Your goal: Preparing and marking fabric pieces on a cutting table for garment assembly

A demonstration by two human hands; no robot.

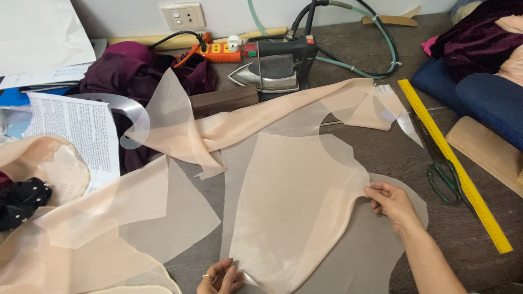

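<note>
A cut panel of peach satin fabric [294, 207] lies flat on a slightly larger piece of sheer grey-white interfacing [359, 256] in the middle of the dark table. My right hand [389, 204] pinches the panel's right edge at the curved underarm notch. My left hand [220, 277], wearing a ring, presses fingertips on the panel's lower left corner at the front table edge. More peach fabric pieces [109, 218] and sheer pieces [180, 218] spread to the left.
A steam iron [275, 68] with hoses stands at the back by an orange power strip [220, 51]. A yellow ruler [452, 163] and green scissors [444, 174] lie right. Purple cloth [125, 76], a clear curve ruler [128, 117], printed paper [76, 130], dark blue cushions [479, 92].
</note>
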